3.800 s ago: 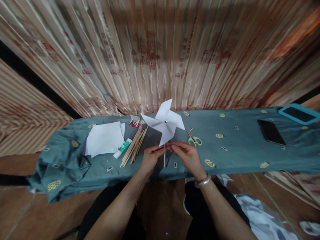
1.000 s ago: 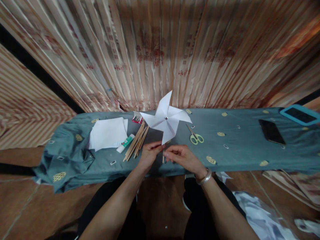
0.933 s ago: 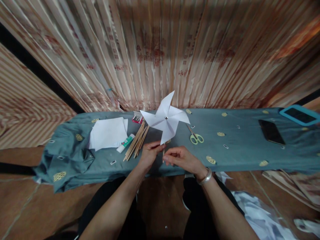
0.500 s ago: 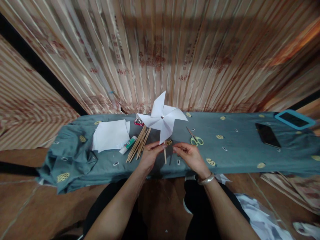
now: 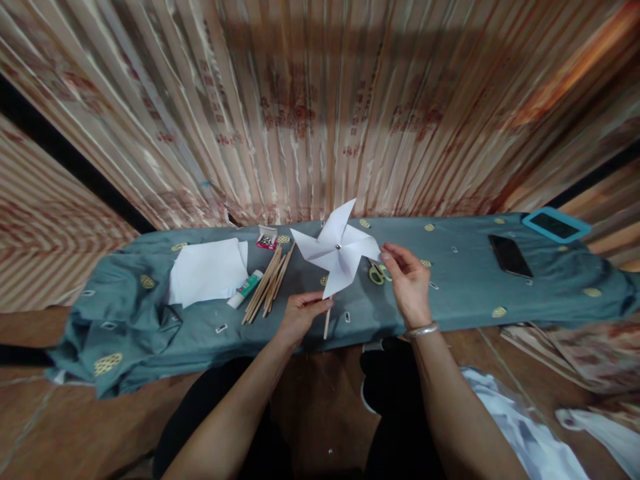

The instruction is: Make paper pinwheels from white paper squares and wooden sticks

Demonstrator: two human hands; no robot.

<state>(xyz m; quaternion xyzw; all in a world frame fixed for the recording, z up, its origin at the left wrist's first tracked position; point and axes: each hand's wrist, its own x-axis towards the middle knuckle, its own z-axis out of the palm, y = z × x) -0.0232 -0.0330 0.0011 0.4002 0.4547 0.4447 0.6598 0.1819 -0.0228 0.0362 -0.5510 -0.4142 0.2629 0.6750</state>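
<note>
A: What is laid out on the worktop (image 5: 550,293)?

B: It is draped in a grey-green cloth. White paper sheets (image 5: 207,270) lie at the left, with a glue tube (image 5: 245,289) and a bundle of wooden sticks (image 5: 267,283) just beside them and a small red box of pins (image 5: 266,238) behind. A dark phone (image 5: 510,255) is set well apart at the right.

A: And the paper pinwheel (image 5: 337,251)?

B: It is held upright above the cloth. Its stick (image 5: 327,323) is pinched by the left hand (image 5: 300,313). One vane tip is touched by the fingertips of the right hand (image 5: 407,280), which is loosely curled. Green-handled scissors (image 5: 376,272) are partly hidden behind it.

A: Which step is judged to be in hand?

B: The wheel seems assembled and is being tested. A light flick at the vane would be called for, with the stick kept steady.
</note>
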